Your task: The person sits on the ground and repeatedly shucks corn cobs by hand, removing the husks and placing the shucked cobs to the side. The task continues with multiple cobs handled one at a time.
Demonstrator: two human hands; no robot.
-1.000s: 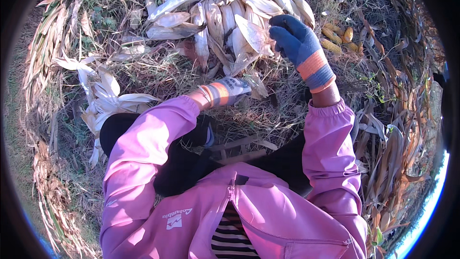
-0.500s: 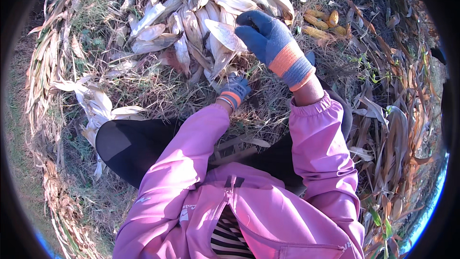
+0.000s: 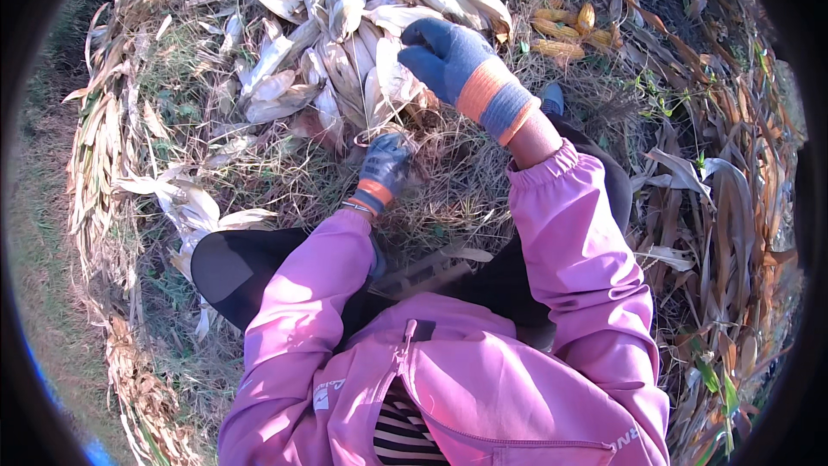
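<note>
Both my hands wear grey-blue work gloves with orange-banded cuffs. My left hand [image 3: 385, 162] is closed low down at the near edge of a heap of corn, round the lower end of an ear of corn in its pale dry husk [image 3: 392, 79]. Higher and to the right, my right hand [image 3: 450, 59] has its fingers curled in, with the thumb side against the top of that husk. The glove hides the fingertips. Beyond my hands lies the heap of unhusked corn ears [image 3: 349, 9], pale and dry.
Several bare yellow corn cobs [image 3: 559, 32] lie on the ground at the far right. Loose husks [image 3: 194, 207] rest by my left knee [image 3: 233, 263]. Dry stalks and leaves [image 3: 720, 216] line the right side, more [image 3: 103, 155] the left. Dry grass covers the ground between.
My left hand has shifted left and turned more upright. My right hand has moved a little left, against the pale husk. The whole view has shifted slightly.
</note>
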